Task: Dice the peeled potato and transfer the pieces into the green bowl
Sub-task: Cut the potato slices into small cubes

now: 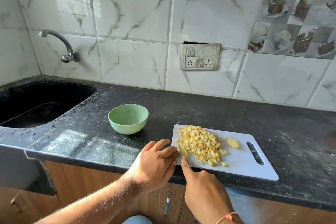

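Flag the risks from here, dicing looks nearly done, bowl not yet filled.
1. The left hand pinches the last potato strip right beside the blade under the right hand; a fingertip nick seems possible.
2. The cutting board overhangs the counter edge; downward pressure could tip it.
3. The green bowl sits apart from the board, so diced pieces may spill in transfer.

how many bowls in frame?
1. A green bowl stands on the black counter, between the sink and the white cutting board, apart from the board. It holds almost nothing; the diced potato lies on the board. No others show.
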`<control>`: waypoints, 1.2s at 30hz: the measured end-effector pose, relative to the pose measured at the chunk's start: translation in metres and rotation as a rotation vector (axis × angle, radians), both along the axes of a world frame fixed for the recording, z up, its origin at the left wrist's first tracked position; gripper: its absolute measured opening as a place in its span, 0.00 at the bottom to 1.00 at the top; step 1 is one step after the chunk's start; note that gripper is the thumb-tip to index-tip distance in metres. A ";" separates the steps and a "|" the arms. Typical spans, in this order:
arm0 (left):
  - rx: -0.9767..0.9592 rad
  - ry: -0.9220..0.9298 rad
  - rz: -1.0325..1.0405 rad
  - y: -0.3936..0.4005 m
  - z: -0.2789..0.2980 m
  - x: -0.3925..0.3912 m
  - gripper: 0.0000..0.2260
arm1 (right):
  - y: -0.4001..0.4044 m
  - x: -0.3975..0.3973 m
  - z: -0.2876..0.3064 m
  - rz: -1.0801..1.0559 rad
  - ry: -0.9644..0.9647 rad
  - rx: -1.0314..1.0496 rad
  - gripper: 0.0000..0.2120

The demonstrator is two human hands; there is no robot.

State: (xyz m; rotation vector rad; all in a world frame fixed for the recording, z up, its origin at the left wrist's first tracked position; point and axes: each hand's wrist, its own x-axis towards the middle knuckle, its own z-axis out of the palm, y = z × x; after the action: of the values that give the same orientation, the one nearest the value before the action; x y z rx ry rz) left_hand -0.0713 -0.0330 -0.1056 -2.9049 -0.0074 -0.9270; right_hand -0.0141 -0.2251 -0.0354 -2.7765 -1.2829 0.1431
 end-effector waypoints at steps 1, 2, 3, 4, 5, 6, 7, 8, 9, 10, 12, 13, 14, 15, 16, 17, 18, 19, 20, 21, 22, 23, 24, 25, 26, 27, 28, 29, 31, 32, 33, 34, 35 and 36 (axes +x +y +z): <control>-0.004 0.004 0.002 0.000 0.000 0.000 0.16 | -0.001 -0.001 0.000 -0.001 0.014 -0.004 0.36; -0.009 0.005 0.004 0.001 0.000 0.000 0.17 | -0.001 -0.002 0.000 -0.002 0.030 -0.011 0.36; -0.015 0.003 0.003 0.000 -0.001 0.001 0.17 | -0.003 -0.004 0.000 -0.007 0.050 -0.025 0.37; -0.022 0.000 0.004 0.001 -0.002 0.001 0.17 | -0.004 -0.006 0.001 -0.016 0.070 -0.044 0.37; -0.032 -0.003 0.003 0.001 -0.003 0.002 0.16 | -0.007 -0.009 0.003 -0.029 0.090 -0.067 0.38; -0.041 -0.008 -0.001 0.001 -0.004 0.002 0.16 | -0.009 -0.012 0.004 -0.043 0.109 -0.082 0.38; -0.048 -0.012 -0.008 0.001 -0.004 0.002 0.16 | -0.012 -0.014 0.006 -0.058 0.130 -0.086 0.39; -0.054 -0.016 -0.016 0.001 -0.003 0.002 0.16 | -0.015 -0.015 0.007 -0.069 0.144 -0.084 0.39; -0.061 -0.018 -0.020 0.001 -0.004 0.001 0.15 | -0.018 -0.015 0.007 -0.075 0.151 -0.079 0.39; -0.069 -0.019 -0.020 0.001 -0.004 0.001 0.15 | -0.022 -0.015 0.007 -0.076 0.151 -0.072 0.39; -0.103 -0.025 -0.018 0.003 -0.003 0.001 0.15 | -0.033 -0.011 0.007 -0.055 0.125 -0.033 0.39; -0.129 -0.030 -0.019 0.003 -0.003 0.001 0.14 | -0.040 -0.009 0.008 -0.037 0.104 0.001 0.39; -0.150 -0.038 -0.019 0.004 -0.003 0.001 0.14 | -0.046 -0.005 0.009 -0.018 0.087 0.041 0.38; -0.172 -0.050 -0.015 0.004 -0.002 0.002 0.13 | -0.052 0.000 0.011 0.003 0.072 0.087 0.37; -0.199 -0.058 -0.007 0.004 0.000 0.003 0.13 | -0.058 0.007 0.010 0.018 0.062 0.136 0.35; -0.235 -0.063 0.007 0.004 0.003 0.005 0.12 | -0.062 0.014 0.010 0.030 0.059 0.185 0.33; -0.274 -0.070 0.025 0.005 0.006 0.009 0.11 | -0.065 0.020 0.009 0.034 0.055 0.230 0.32; -0.312 -0.070 0.036 0.007 0.010 0.012 0.10 | -0.066 0.025 0.008 0.033 0.051 0.264 0.31; -0.347 -0.047 0.026 0.009 0.016 0.017 0.11 | -0.067 0.030 0.006 0.027 0.051 0.285 0.31; -0.376 0.013 -0.005 0.011 0.022 0.022 0.12 | -0.066 0.033 0.007 0.026 0.052 0.306 0.30; -0.385 0.105 -0.057 0.014 0.030 0.027 0.16 | -0.065 0.035 0.005 0.024 0.060 0.328 0.30; -0.370 0.213 -0.115 0.017 0.038 0.032 0.19 | -0.065 0.037 0.004 0.027 0.068 0.353 0.30; -0.339 0.317 -0.170 0.020 0.045 0.037 0.21 | -0.064 0.038 0.003 0.030 0.074 0.371 0.30; -0.298 0.400 -0.216 0.021 0.052 0.042 0.21 | -0.064 0.039 0.001 0.045 0.073 0.383 0.30; -0.263 0.450 -0.251 0.023 0.057 0.046 0.21 | -0.064 0.039 -0.002 0.059 0.073 0.395 0.30; -0.240 0.482 -0.270 0.026 0.060 0.050 0.20 | -0.063 0.038 -0.006 0.082 0.070 0.408 0.32; -0.230 0.507 -0.275 0.028 0.065 0.053 0.20 | -0.062 0.037 -0.009 0.105 0.055 0.415 0.35; -0.222 0.537 -0.267 0.030 0.069 0.055 0.20 | -0.062 0.037 -0.013 0.124 0.034 0.415 0.37; -0.185 0.581 -0.255 0.032 0.076 0.059 0.20 | -0.062 0.039 -0.019 0.137 0.013 0.439 0.39; -0.165 0.598 -0.246 0.032 0.079 0.061 0.20 | -0.062 0.040 -0.022 0.140 0.012 0.456 0.39; -0.149 0.612 -0.234 0.032 0.081 0.062 0.20 | -0.062 0.041 -0.023 0.144 0.007 0.470 0.38; -0.142 0.626 -0.222 0.033 0.081 0.064 0.20 | -0.063 0.042 -0.024 0.146 0.004 0.478 0.38; -0.145 0.641 -0.208 0.033 0.082 0.064 0.20 | -0.063 0.043 -0.025 0.151 0.000 0.486 0.38; -0.155 0.652 -0.197 0.033 0.082 0.065 0.19 | -0.063 0.044 -0.026 0.155 -0.007 0.500 0.38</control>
State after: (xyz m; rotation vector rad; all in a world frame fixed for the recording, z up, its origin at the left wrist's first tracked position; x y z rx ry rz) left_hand -0.0062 0.0000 -0.0239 -3.2455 0.2654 0.0474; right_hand 0.0299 -0.2880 -0.0613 -2.2603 -1.3170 -0.1582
